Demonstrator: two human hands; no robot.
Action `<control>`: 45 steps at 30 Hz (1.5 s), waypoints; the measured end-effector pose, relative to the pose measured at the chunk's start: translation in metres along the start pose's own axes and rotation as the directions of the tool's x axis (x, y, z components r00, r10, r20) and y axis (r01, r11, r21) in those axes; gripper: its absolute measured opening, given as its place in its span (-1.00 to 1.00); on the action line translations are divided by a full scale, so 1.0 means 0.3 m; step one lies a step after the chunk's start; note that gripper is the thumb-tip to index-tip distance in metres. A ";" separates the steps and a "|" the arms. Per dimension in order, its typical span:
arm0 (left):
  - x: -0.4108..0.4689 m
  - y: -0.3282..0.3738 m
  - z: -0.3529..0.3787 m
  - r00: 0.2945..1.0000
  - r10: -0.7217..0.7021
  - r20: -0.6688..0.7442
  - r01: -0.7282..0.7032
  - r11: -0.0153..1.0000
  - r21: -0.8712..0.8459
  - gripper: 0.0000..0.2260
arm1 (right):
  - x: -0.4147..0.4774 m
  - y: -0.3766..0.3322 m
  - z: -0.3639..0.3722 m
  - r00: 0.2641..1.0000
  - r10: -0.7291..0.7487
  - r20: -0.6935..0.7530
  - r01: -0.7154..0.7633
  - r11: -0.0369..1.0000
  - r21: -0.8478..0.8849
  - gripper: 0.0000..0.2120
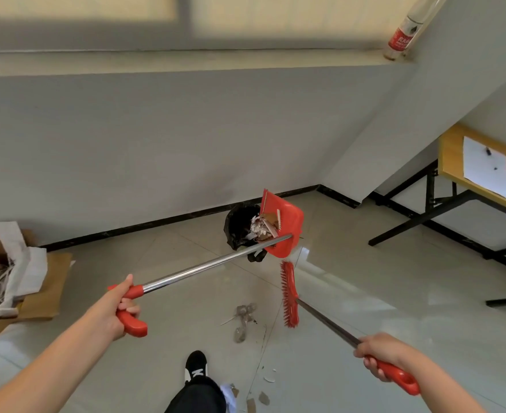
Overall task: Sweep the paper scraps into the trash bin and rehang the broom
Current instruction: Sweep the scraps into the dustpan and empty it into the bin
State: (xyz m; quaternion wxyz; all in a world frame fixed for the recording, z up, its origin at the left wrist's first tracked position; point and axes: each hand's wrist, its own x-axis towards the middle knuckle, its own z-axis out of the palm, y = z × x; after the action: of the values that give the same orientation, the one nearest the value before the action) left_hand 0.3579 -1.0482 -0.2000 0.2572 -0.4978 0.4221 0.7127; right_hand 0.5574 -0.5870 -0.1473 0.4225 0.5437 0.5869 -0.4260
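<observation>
My left hand (117, 308) grips the red handle of a long metal-shafted dustpan. Its red pan (284, 216) is raised and tilted over the black-bagged trash bin (238, 225) by the wall, with crumpled paper scraps (260, 228) lying in it. My right hand (376, 353) grips the red handle of the broom, whose red bristle head (289, 293) hangs above the floor, right of the bin. More paper scraps (243, 318) lie on the tiles in front of me, and small bits (263, 397) lie near my foot.
A cardboard box with papers (13, 272) sits on the floor at the left. A wooden table with black legs (481, 180) stands at the right, a sheet of paper on it. My black shoe (196, 365) is at the bottom centre. A bottle (406, 28) stands on the windowsill.
</observation>
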 end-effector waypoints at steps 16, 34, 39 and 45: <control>0.081 -0.047 -0.110 0.977 -0.207 0.052 0.213 0.949 -0.233 -0.73 | -0.033 -0.059 0.011 0.995 -0.033 -0.095 0.028 0.998 -0.057 -0.84; -0.271 0.154 0.110 0.837 0.397 0.377 -0.541 0.710 0.452 -0.58 | -0.004 -0.020 -0.118 0.976 -0.077 -0.205 0.082 0.996 0.019 -0.87; -0.477 0.081 0.348 0.703 0.448 0.553 -0.694 0.261 0.671 -0.71 | 0.094 -0.056 -0.263 0.959 -0.095 -0.266 0.084 0.995 -0.054 -0.85; -0.492 -0.194 0.536 0.619 0.403 0.674 -0.697 -0.114 0.708 -0.88 | 0.229 -0.142 -0.473 0.930 -0.191 -0.315 0.116 0.963 -0.242 -0.91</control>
State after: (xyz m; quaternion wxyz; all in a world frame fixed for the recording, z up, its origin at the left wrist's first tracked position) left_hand 0.3792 -0.8726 -0.0595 0.2268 0.0947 0.8944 0.3736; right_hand 0.5066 -0.4337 -0.1717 0.3389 0.5105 0.7344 -0.2920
